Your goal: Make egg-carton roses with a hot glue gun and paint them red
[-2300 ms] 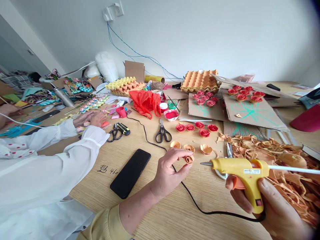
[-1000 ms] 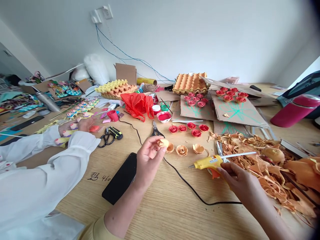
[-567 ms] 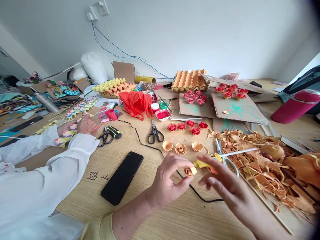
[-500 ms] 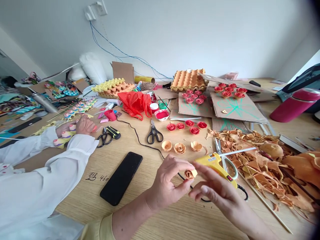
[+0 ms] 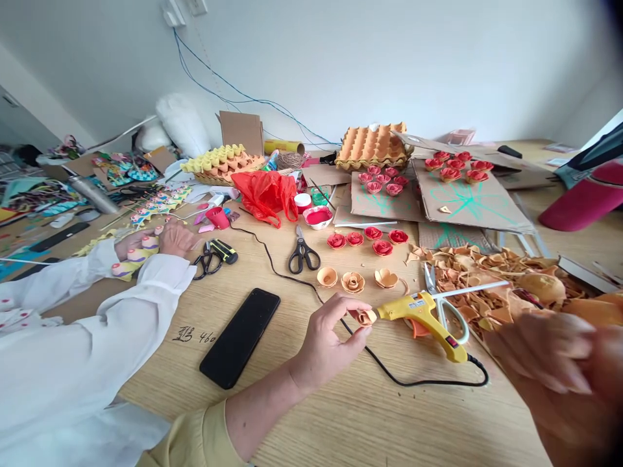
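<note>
Between the thumb and fingers of my left hand [image 5: 333, 337] is a small orange rosebud [image 5: 366, 317] of curled pulp-like pieces. Just right of it lies a yellow glue gun [image 5: 421, 314], its nozzle close to the bud and a white glue stick [image 5: 474, 289] poking out of its back. My right hand [image 5: 549, 363] is at the right, smeared by motion, near the heap of orange egg-carton scraps [image 5: 481, 279]; its fingers are not clear. Beyond the left hand sit three unpainted orange flowers [image 5: 353, 281]. White-handled scissors [image 5: 455, 319] lie partly under the glue gun.
Red-painted flowers [image 5: 383, 248] stand behind, more on cardboard sheets [image 5: 467, 201]. Black scissors [image 5: 304, 256], a phone [image 5: 241, 337], a bowl of red paint [image 5: 317, 217] and a pink bottle [image 5: 584, 198] are around. A co-worker's white sleeves [image 5: 97, 331] reach in from the left. The glue gun's black cord [image 5: 389, 373] crosses the table.
My right hand has moved away from the rosebud, out to the right towards the scraps. My left hand still holds the bud. The view has shifted slightly.
</note>
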`<state>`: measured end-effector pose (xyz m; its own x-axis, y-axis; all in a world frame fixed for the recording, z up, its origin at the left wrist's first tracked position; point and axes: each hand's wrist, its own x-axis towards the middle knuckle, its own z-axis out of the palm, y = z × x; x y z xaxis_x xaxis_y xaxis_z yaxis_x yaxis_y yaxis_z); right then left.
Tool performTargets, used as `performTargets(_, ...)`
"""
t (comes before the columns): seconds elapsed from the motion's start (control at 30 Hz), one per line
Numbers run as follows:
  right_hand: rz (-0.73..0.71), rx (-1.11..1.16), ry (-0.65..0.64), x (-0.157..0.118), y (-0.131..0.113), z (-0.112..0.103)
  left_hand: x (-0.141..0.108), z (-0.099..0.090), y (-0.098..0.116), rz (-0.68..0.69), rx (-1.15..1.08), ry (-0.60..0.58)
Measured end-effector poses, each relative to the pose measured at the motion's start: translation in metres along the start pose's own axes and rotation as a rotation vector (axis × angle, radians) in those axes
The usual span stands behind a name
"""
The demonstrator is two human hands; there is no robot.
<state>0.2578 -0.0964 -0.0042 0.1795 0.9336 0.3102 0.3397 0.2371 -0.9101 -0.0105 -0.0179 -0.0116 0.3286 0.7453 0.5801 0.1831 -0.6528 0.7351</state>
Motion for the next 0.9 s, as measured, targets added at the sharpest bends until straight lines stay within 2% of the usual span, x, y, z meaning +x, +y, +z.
performTargets(0.03, 0.060, 0.105, 0.099, 0.004, -0.002, 0.009, 0.000, 0.000, 0.002, 0.023, -0.005, -0.006)
performTargets(0.07, 0.091, 0.170, 0.112, 0.006, -0.004, 0.019, 0.000, 0.000, 0.003, 0.043, -0.009, -0.013)
performTargets(0.13, 0.116, 0.148, -0.018, 0.006, -0.006, 0.039, -0.001, -0.001, 0.006, 0.068, -0.023, -0.030)
performTargets(0.2, 0.072, 0.127, -0.094, 0.002, -0.005, 0.057, -0.002, -0.001, 0.009, 0.067, -0.040, -0.043)
performTargets(0.3, 0.021, 0.081, -0.210, -0.007, -0.003, 0.074, -0.003, -0.001, 0.011, 0.068, -0.047, -0.048)
performTargets(0.43, -0.054, 0.090, -0.251, -0.012, 0.000, 0.079, -0.006, 0.000, 0.011, 0.092, -0.041, -0.064)
performTargets(0.63, -0.136, 0.093, -0.217, -0.013, 0.000, 0.078, -0.007, 0.000, 0.013, 0.120, -0.018, -0.085)
performTargets(0.9, -0.147, 0.093, -0.192, -0.011, -0.009, 0.079, -0.008, 0.000, 0.016, 0.133, 0.032, -0.092)
